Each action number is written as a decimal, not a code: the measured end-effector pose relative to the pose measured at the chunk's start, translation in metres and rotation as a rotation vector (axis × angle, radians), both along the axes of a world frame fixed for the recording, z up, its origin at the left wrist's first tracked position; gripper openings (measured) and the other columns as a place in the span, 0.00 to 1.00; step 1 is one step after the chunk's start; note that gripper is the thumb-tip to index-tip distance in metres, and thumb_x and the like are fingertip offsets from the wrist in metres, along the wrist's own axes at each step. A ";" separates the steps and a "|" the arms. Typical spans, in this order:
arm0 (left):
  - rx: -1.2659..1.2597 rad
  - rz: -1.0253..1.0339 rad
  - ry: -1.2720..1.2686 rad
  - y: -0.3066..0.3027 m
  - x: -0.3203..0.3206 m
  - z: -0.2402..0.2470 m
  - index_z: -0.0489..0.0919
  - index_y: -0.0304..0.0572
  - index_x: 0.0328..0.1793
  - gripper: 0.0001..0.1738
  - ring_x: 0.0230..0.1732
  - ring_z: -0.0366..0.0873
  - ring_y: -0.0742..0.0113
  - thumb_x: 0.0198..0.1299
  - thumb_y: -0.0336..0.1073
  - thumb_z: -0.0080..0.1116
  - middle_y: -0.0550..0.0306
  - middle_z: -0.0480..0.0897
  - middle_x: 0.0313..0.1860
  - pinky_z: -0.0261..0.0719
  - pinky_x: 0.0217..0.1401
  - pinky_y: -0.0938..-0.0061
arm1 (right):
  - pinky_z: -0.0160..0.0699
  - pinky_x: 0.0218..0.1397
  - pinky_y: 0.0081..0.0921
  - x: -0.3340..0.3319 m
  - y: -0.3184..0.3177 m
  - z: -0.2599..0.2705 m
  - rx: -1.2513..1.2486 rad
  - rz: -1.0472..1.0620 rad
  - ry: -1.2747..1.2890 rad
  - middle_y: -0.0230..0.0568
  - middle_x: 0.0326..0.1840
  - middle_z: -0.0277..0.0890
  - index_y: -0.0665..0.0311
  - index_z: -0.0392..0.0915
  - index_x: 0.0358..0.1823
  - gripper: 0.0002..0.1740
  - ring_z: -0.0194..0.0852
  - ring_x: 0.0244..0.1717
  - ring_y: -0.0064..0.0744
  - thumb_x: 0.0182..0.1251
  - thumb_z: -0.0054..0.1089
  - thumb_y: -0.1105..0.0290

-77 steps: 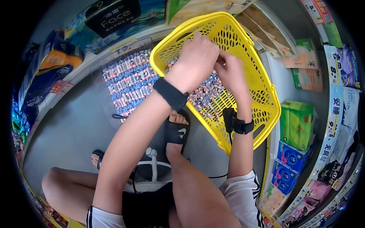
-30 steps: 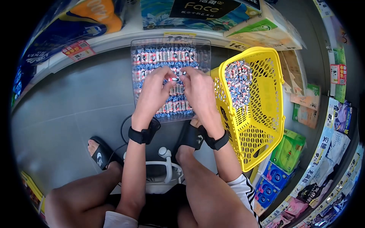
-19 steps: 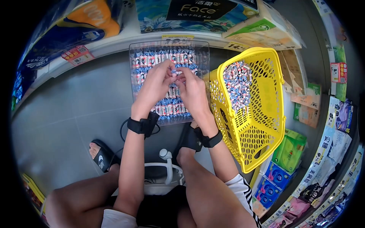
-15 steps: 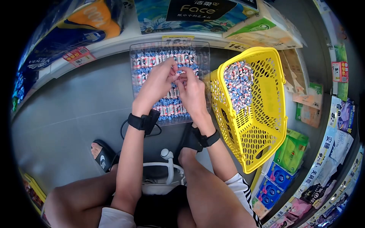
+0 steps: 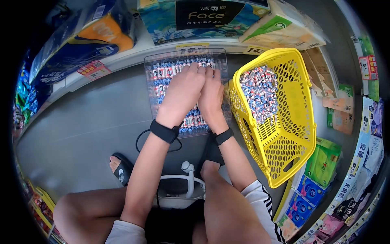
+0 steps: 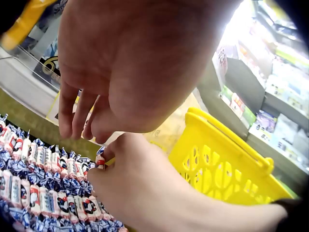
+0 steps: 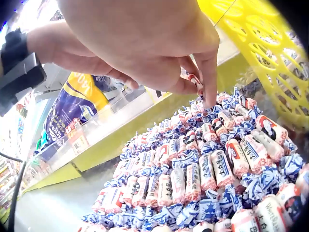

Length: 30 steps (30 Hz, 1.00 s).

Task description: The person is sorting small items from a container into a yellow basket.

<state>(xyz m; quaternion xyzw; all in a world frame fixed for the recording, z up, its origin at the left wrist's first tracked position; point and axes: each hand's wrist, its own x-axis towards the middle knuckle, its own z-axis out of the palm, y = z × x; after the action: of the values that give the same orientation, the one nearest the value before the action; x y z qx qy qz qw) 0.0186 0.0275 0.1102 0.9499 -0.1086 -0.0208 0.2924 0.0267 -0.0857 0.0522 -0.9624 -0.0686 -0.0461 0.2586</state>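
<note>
Both hands are over a clear plastic box (image 5: 221,61) of wrapped candies (image 5: 164,73) lined up in rows. My right hand (image 5: 211,95) pinches a single candy (image 7: 195,83) between thumb and fingers, just above the far rows. Beside it, my left hand (image 5: 185,89) reaches over the same rows, its fingers (image 6: 78,116) hanging loosely with nothing seen between them. The head view hides most fingertips behind the backs of the hands. Blue-and-white twisted wrapper ends separate the rows in the right wrist view.
A yellow plastic basket (image 5: 280,179) stands tilted right of the box, with a heap of loose candies (image 5: 260,91) inside. Shelves of tissue packs (image 5: 203,22) run behind and along the right. A white stool frame (image 5: 191,179) stands between the legs.
Both hands have gone from inside the basket to the box. They were together around a candy half a second ago; now they lie farther toward the box's back, and the left is turned palm down.
</note>
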 end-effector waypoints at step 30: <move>0.391 -0.297 0.120 0.002 0.059 -0.066 0.65 0.69 0.84 0.42 0.81 0.61 0.51 0.63 0.28 0.59 0.65 0.64 0.84 0.70 0.78 0.51 | 0.81 0.61 0.40 -0.007 -0.003 -0.018 -0.181 -0.020 0.021 0.62 0.66 0.74 0.85 0.65 0.69 0.40 0.74 0.62 0.58 0.53 0.69 0.83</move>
<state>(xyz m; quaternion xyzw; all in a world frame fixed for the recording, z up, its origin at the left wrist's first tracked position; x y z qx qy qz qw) 0.0779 0.0299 0.0437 0.9590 -0.2236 -0.1403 0.1029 0.0195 -0.0888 0.0342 -0.9829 -0.0603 -0.0323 0.1710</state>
